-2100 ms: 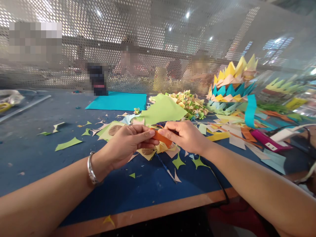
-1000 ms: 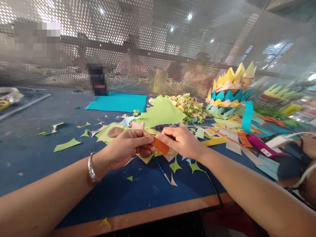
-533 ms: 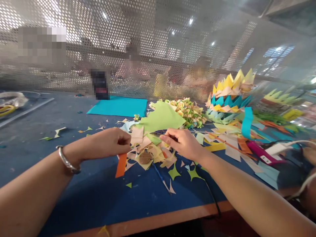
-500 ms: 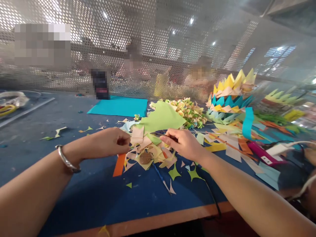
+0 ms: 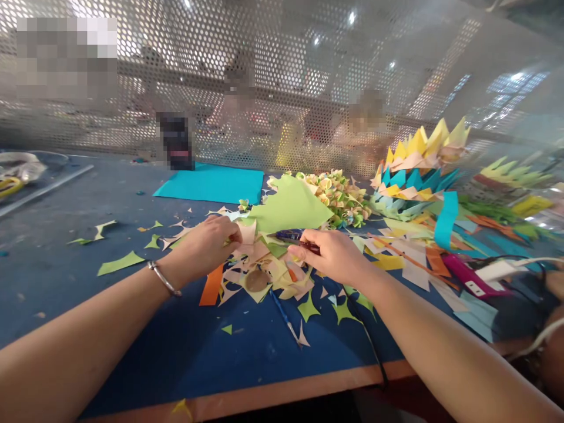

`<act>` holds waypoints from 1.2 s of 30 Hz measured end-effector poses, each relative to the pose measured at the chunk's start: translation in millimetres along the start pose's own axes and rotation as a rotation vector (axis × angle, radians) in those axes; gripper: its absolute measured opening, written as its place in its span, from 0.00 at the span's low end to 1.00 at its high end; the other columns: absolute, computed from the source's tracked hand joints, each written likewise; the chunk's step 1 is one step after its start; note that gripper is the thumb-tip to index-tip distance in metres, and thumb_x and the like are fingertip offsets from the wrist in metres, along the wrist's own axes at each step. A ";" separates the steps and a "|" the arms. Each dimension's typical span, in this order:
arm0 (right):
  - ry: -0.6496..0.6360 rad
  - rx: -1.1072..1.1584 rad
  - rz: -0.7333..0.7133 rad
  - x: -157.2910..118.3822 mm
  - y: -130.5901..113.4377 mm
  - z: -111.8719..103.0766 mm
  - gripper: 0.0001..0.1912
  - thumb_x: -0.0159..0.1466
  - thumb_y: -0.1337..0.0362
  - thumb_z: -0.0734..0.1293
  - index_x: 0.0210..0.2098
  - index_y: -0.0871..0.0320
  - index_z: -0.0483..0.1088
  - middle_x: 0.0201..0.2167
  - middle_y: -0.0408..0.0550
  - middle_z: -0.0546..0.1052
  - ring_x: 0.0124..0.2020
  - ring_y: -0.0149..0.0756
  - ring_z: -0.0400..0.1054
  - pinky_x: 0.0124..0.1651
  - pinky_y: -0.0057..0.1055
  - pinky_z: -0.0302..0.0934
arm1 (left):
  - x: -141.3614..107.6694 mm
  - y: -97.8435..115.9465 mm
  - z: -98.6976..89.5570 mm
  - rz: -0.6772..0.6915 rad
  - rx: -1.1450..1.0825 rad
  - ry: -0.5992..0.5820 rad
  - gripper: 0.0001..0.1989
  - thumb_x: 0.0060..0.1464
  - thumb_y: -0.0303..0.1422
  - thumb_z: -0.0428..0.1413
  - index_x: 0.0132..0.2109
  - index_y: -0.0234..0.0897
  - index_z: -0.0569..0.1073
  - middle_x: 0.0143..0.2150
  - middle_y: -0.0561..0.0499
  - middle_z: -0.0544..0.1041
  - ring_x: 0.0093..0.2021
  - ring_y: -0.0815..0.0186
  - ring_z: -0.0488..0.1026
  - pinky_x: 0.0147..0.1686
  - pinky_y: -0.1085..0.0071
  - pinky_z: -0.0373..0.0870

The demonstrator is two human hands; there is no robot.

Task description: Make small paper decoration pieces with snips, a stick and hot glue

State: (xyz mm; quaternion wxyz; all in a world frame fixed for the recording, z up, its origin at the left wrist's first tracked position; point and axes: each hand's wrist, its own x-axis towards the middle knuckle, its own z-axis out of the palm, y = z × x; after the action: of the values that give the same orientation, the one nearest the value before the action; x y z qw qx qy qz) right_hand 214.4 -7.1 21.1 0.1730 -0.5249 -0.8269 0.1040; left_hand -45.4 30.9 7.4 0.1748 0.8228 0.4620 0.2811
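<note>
My left hand (image 5: 210,241), a silver bangle on its wrist, is closed with its fingertips at the edge of a pale pink paper piece (image 5: 248,232). Whether anything is pinched there is hidden. My right hand (image 5: 330,252) grips a dark blue pointed tool (image 5: 288,235), its tip turned left; its exact kind does not show clearly. Just beyond both hands, a large light green sheet with a notched edge (image 5: 288,205) lies on the scraps. Below the hands are pale paper cut-offs (image 5: 282,276), a brown round piece (image 5: 257,281) and an orange strip (image 5: 212,285).
A turquoise sheet (image 5: 211,183) lies behind, beside a heap of small folded paper pieces (image 5: 339,197). Layered paper crowns (image 5: 416,170) stand at back right. A pink power strip (image 5: 471,279) and black cord (image 5: 374,346) are at right. A blue pen-like stick (image 5: 284,317) lies in front.
My left hand has turned and its forearm has shifted right, and a long green scrap now shows left of it. More of the tool in my right hand is visible. The view has tilted slightly.
</note>
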 end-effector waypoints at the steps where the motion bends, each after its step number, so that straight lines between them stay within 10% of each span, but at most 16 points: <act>1: -0.011 -0.018 0.011 0.2 0.7 -0.8 0.20 0.66 0.49 0.61 0.24 0.57 0.61 0.16 0.39 0.62 0.18 0.27 0.53 0.24 0.29 0.43 | 0.2 0.6 -0.2 -0.006 -0.022 0.007 0.07 0.45 0.28 0.55 0.22 0.42 0.71 0.26 0.48 0.72 0.33 0.58 0.65 0.37 0.65 0.56; 11: -0.114 -0.192 0.041 -1.2 -2.7 -1.5 0.20 0.65 0.49 0.63 0.24 0.57 0.62 0.19 0.42 0.66 0.21 0.30 0.55 0.23 0.29 0.41 | -2.1 6.2 -7.3 -0.215 -0.171 0.117 0.03 0.49 0.34 0.61 0.30 0.41 0.78 0.25 0.51 0.74 0.26 0.65 0.64 0.27 0.70 0.55; 24: -0.137 -0.299 -0.005 -12.6 -10.7 -1.8 0.08 0.65 0.64 0.63 0.33 0.61 0.71 0.23 0.50 0.75 0.22 0.34 0.66 0.23 0.30 0.43 | -19.2 50.3 19.8 -0.519 -1.100 0.083 0.09 0.47 0.37 0.65 0.28 0.35 0.77 0.29 0.52 0.74 0.28 0.70 0.64 0.30 0.73 0.59; 36: 0.353 -0.288 -0.577 -23.4 -37.0 4.9 0.07 0.69 0.68 0.62 0.45 0.59 0.70 0.36 0.48 0.78 0.34 0.32 0.72 0.33 0.29 0.61 | -29.7 65.5 24.6 -0.722 -1.383 0.096 0.05 0.48 0.31 0.65 0.31 0.33 0.79 0.32 0.51 0.75 0.31 0.72 0.67 0.32 0.77 0.64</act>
State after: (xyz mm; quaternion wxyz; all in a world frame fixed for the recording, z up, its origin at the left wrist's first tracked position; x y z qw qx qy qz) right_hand 190.8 -44.0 25.6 0.2595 -0.2988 -0.9045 -0.1588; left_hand 1.0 -28.8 15.1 0.7084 0.3125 0.4279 0.4664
